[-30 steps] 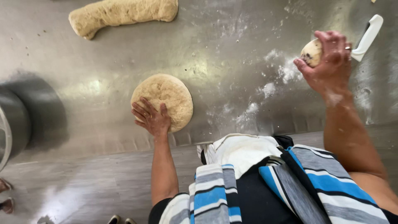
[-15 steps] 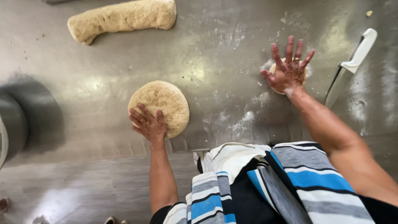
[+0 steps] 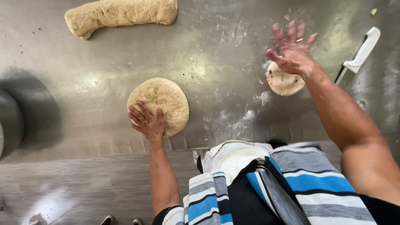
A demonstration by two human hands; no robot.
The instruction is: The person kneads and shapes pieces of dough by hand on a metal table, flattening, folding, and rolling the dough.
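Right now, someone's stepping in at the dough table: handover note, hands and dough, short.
Left hand: flat, fingers spread, pressing the near edge of the large flattened dough round.
Right hand: open, lifted above the table, holding nothing; small dough disc lies just under it on a floured patch.
Long dough log: far side of the steel table, uncut.
White-handled knife: right of the small disc, untouched.
Done: one large round flattened, small piece partly flattened.
Left: small disc looks thicker and rougher; log not portioned.

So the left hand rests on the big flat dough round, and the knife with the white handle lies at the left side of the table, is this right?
Not quite. The left hand does rest on the big flat dough round, but the head view shows the knife with the white handle at the right side of the table, beyond the raised right hand.
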